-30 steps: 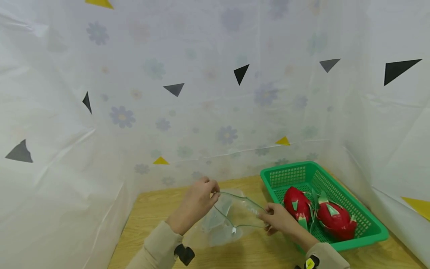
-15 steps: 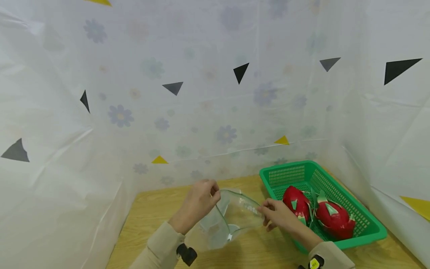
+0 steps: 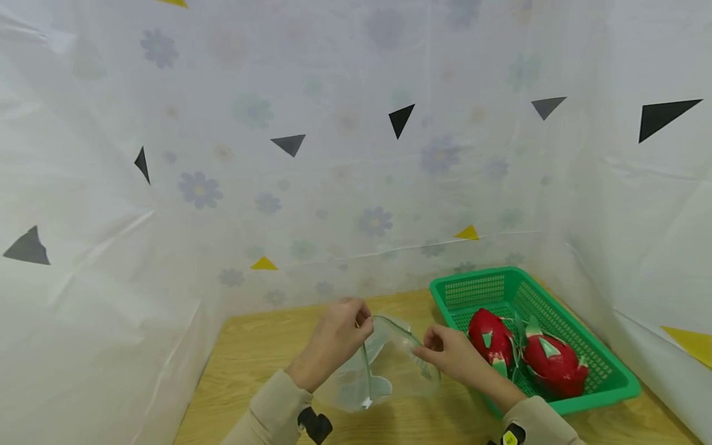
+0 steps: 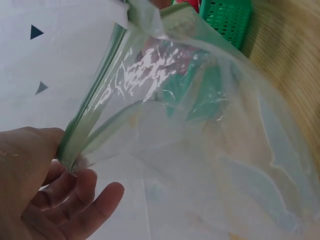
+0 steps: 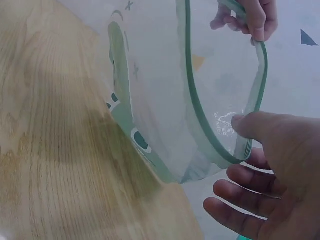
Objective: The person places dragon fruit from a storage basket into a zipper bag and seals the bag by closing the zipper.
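- The left hand (image 3: 334, 337) sits low in the head view, just left of centre, and pinches the green zip edge of a clear plastic bag (image 3: 384, 371) at the bag's upper left corner; the left wrist view shows the thumb and fingers (image 4: 75, 192) closed on that edge.
- The bag hangs between the two hands at the bottom centre of the frame, its mouth held apart, its lower part resting on the wooden desk (image 3: 250, 352).
- The right hand (image 3: 450, 358), right of centre, grips the opposite side of the bag's mouth; in the right wrist view the thumb (image 5: 260, 127) presses the green rim (image 5: 200, 110) while the other fingers curl beneath it.
- A green basket (image 3: 601, 364) stands on the desk at the lower right, just beside the right hand, with two red dragon fruits (image 3: 492, 340) lying side by side in it.
- White flowered sheeting (image 3: 334, 185) with dark and yellow triangles fills the upper frame behind the desk.
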Demonstrator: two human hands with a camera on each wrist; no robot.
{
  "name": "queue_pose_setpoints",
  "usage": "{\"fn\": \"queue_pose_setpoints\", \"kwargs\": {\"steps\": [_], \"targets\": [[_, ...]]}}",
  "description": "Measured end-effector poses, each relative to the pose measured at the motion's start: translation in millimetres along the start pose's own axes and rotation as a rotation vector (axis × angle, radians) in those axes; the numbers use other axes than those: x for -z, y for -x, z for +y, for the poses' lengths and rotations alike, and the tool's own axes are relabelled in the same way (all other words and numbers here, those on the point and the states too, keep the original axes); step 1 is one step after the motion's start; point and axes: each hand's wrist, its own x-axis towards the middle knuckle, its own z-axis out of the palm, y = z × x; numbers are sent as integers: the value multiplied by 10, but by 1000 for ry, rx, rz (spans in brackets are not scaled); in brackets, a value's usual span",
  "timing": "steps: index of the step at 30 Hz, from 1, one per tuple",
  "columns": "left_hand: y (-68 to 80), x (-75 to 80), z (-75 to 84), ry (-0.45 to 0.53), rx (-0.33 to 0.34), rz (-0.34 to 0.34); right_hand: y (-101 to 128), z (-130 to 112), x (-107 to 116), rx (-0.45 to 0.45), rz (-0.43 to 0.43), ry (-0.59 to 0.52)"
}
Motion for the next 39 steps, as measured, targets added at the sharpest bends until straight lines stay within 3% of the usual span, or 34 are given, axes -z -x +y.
{"fn": "queue_pose_setpoints", "kwargs": {"steps": [4, 9, 12, 15, 18, 26, 29, 31, 36, 39], "targets": [[17, -6, -4, 6, -23, 8, -2, -11, -33, 158, 174, 189], [67, -18, -50, 16, -51, 9, -6, 13, -20, 512, 530, 455], [99, -21, -64, 12, -53, -8, -11, 27, -5, 621, 623, 508], [124, -17, -50, -1, -47, -27, -13, 31, -4, 609, 638, 502], [134, -8, -7, -3, -44, -46, -22, 28, -25, 532, 609, 492], [96, -22, 164, 49, -54, -56, -66, -112, -154, 323, 394, 523], [94, -32, 194, 67, -76, -46, -83, -159, -180, 287, 327, 564], [102, -35, 195, 72, -87, -39, -84, -169, -184, 308, 343, 594], [122, -27, 158, 101, -76, -71, -109, -144, -150, 442, 544, 651], [128, -17, 136, 120, -49, -92, -140, -134, -124, 482, 594, 655]]}}
